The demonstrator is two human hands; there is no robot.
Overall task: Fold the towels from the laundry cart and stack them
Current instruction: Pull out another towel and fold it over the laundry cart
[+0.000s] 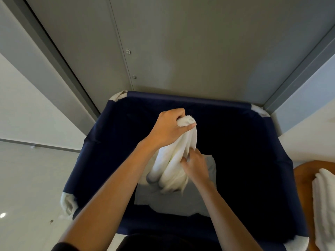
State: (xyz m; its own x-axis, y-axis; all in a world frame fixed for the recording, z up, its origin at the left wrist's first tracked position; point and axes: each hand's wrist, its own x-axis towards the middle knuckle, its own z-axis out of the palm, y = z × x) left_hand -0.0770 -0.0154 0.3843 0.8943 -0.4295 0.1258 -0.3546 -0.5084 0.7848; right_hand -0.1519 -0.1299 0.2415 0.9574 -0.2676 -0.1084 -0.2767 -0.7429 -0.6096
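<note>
A white towel (172, 160) hangs bunched over the dark blue laundry cart (101, 142). My left hand (167, 128) grips its top end, raised above the cart's middle. My right hand (195, 164) is lower and pinches the towel's hanging folds on their right side. More pale cloth (181, 200) lies at the bottom of the cart below the hanging towel. A stack of folded white towels (324, 205) rests on a round wooden table (302, 178) at the right edge.
The cart stands against a grey metal door or panel (181, 51) with a dark frame. Pale floor (27, 178) lies to the left. The cart's white padded corners (68, 203) show at its rim.
</note>
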